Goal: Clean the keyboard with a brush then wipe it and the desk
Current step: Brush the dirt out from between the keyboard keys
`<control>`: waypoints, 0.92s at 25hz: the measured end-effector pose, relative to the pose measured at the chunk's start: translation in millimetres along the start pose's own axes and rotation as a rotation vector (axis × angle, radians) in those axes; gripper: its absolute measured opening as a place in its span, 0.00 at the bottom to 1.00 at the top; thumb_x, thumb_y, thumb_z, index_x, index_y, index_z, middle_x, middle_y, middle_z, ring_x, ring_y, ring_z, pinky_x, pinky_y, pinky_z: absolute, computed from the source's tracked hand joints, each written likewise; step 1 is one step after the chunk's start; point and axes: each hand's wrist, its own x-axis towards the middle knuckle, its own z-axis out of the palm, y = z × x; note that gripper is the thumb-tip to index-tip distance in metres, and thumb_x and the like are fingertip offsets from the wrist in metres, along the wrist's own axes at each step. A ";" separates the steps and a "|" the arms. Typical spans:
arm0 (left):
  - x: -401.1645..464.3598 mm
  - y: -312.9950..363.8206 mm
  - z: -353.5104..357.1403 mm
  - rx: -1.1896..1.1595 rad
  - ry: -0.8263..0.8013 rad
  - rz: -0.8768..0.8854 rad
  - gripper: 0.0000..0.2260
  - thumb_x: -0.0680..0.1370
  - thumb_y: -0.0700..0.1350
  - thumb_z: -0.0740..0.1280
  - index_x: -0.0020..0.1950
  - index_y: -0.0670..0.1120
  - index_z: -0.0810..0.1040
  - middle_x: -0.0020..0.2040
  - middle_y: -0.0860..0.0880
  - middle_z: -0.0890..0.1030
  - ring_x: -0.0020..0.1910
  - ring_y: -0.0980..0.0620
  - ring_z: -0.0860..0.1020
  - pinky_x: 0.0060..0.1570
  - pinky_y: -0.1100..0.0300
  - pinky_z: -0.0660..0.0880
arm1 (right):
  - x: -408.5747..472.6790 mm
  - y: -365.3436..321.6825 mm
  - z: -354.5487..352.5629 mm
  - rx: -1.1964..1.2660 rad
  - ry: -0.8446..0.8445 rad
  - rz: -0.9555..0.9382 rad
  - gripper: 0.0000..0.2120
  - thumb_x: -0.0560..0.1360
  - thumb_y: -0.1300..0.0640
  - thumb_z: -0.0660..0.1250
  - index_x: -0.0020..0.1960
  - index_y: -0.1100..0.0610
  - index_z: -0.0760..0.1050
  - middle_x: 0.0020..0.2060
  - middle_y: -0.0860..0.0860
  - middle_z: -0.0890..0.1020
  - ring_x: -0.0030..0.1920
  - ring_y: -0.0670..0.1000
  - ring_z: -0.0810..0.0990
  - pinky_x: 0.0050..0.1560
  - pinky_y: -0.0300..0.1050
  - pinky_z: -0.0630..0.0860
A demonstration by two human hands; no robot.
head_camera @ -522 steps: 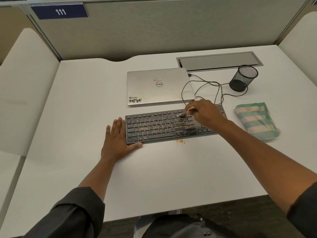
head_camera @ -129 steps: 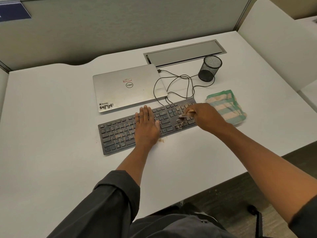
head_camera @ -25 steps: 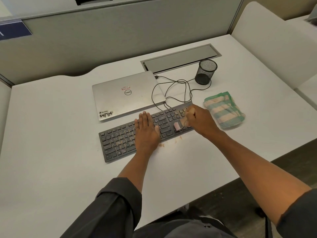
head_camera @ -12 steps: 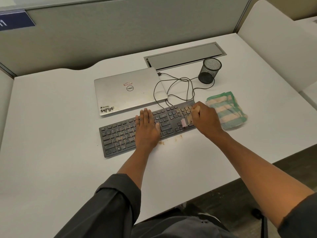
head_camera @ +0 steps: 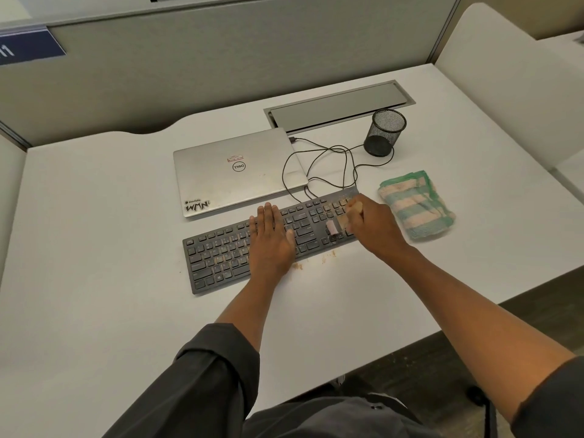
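At the bottom of the frame, two arms in rolled dark sleeves reach up across a white surface [head_camera: 94,248] toward a dusty black keyboard [head_camera: 221,257] lying at centre. Orange-brown crumbs [head_camera: 297,266] sit on the surface just in front of the keyboard's near edge, at mid-frame; a careless sweep could scatter them off the near edge to the floor or push them back under the keys. The left hand [head_camera: 268,238] rests flat on the middle of the keyboard, fingers straight and together, pinning it down; if that pressure lets up, the brushing strokes may skid the board toward the laptop. Right of centre, the right hand [head_camera: 369,226] is curled round the wooden handle of a small brush [head_camera: 339,222], whose pale bristles meet the keys near the keyboard's right end. Hard strokes there could likely flick grit onto the folded green-and-cream striped cloth [head_camera: 417,205] lying just beside that hand, soiling it before the wiping begins. Beyond the keyboard, a loose black cable [head_camera: 316,162] loops between the closed silver laptop [head_camera: 237,172] and the keyboard's far edge; a wide stroke might snag it. Farther back, upper right of centre, a black mesh pen cup [head_camera: 384,132] stands near a metal cable hatch [head_camera: 341,104], light enough to tip if the cable is tugged.
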 end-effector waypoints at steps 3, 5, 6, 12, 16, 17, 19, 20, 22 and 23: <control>-0.2 -0.2 0.6 -0.006 0.004 0.000 0.30 0.85 0.54 0.45 0.82 0.40 0.41 0.83 0.41 0.42 0.82 0.45 0.39 0.80 0.47 0.38 | 3.1 -3.6 0.4 -0.049 0.020 -0.013 0.14 0.76 0.50 0.53 0.45 0.56 0.75 0.35 0.54 0.81 0.37 0.56 0.81 0.37 0.52 0.79; 0.4 -0.4 0.8 -0.009 0.004 0.002 0.30 0.85 0.54 0.45 0.82 0.40 0.42 0.83 0.41 0.43 0.82 0.45 0.39 0.80 0.46 0.39 | 7.8 -4.1 -0.3 -0.003 0.040 0.001 0.11 0.78 0.51 0.56 0.45 0.55 0.74 0.34 0.53 0.82 0.37 0.55 0.81 0.37 0.52 0.79; 0.2 -0.6 1.0 -0.008 0.006 0.002 0.30 0.85 0.54 0.45 0.82 0.40 0.42 0.83 0.41 0.43 0.82 0.45 0.39 0.80 0.46 0.39 | 10.1 -5.2 -0.8 0.025 0.045 0.000 0.09 0.78 0.52 0.57 0.46 0.53 0.74 0.34 0.53 0.82 0.37 0.54 0.81 0.37 0.52 0.79; 0.3 0.1 1.2 -0.006 0.005 -0.004 0.30 0.85 0.54 0.46 0.83 0.40 0.42 0.83 0.41 0.43 0.82 0.45 0.40 0.80 0.47 0.39 | 36.7 -22.5 -1.1 0.016 0.000 -0.065 0.09 0.79 0.54 0.58 0.53 0.50 0.76 0.39 0.54 0.83 0.39 0.55 0.80 0.40 0.49 0.78; -0.2 -0.2 1.9 0.000 0.011 -0.004 0.30 0.85 0.54 0.45 0.83 0.40 0.42 0.83 0.41 0.43 0.82 0.45 0.39 0.80 0.47 0.38 | 50.3 -26.4 -1.2 -0.128 -0.072 -0.087 0.10 0.79 0.56 0.57 0.52 0.55 0.77 0.41 0.55 0.82 0.42 0.57 0.79 0.40 0.46 0.73; -0.1 -0.1 1.8 0.000 0.008 -0.005 0.30 0.85 0.54 0.45 0.83 0.40 0.42 0.83 0.41 0.43 0.82 0.45 0.39 0.80 0.47 0.38 | 53.7 -26.0 -1.8 -0.180 -0.098 -0.090 0.11 0.79 0.56 0.57 0.51 0.56 0.77 0.41 0.55 0.81 0.43 0.57 0.78 0.41 0.46 0.72; 0.0 -0.2 1.5 -0.004 0.004 -0.007 0.30 0.85 0.55 0.45 0.83 0.40 0.42 0.83 0.41 0.42 0.82 0.45 0.39 0.80 0.47 0.38 | 59.6 -29.7 -5.0 -0.232 -0.118 -0.108 0.12 0.78 0.56 0.57 0.49 0.58 0.78 0.42 0.56 0.82 0.44 0.58 0.79 0.43 0.47 0.73; 0.3 -0.1 1.2 -0.006 0.003 -0.007 0.30 0.85 0.55 0.45 0.83 0.40 0.41 0.83 0.41 0.42 0.82 0.45 0.39 0.80 0.47 0.38 | 62.9 -32.1 -5.8 -0.219 -0.107 -0.122 0.12 0.78 0.55 0.56 0.48 0.57 0.78 0.43 0.56 0.82 0.44 0.58 0.79 0.44 0.48 0.75; 0.3 -0.2 1.1 -0.010 0.006 -0.005 0.30 0.85 0.54 0.45 0.83 0.40 0.41 0.83 0.41 0.42 0.82 0.45 0.39 0.80 0.47 0.38 | 66.1 -36.1 -6.4 -0.161 -0.086 -0.127 0.13 0.77 0.53 0.54 0.48 0.56 0.76 0.42 0.55 0.82 0.43 0.57 0.79 0.44 0.49 0.76; -0.3 0.1 0.9 -0.011 0.008 -0.003 0.30 0.85 0.54 0.45 0.83 0.40 0.42 0.83 0.41 0.42 0.82 0.45 0.39 0.80 0.46 0.38 | 65.8 -36.9 -5.7 -0.153 -0.097 -0.122 0.13 0.77 0.52 0.54 0.49 0.55 0.76 0.41 0.54 0.82 0.42 0.56 0.78 0.43 0.49 0.75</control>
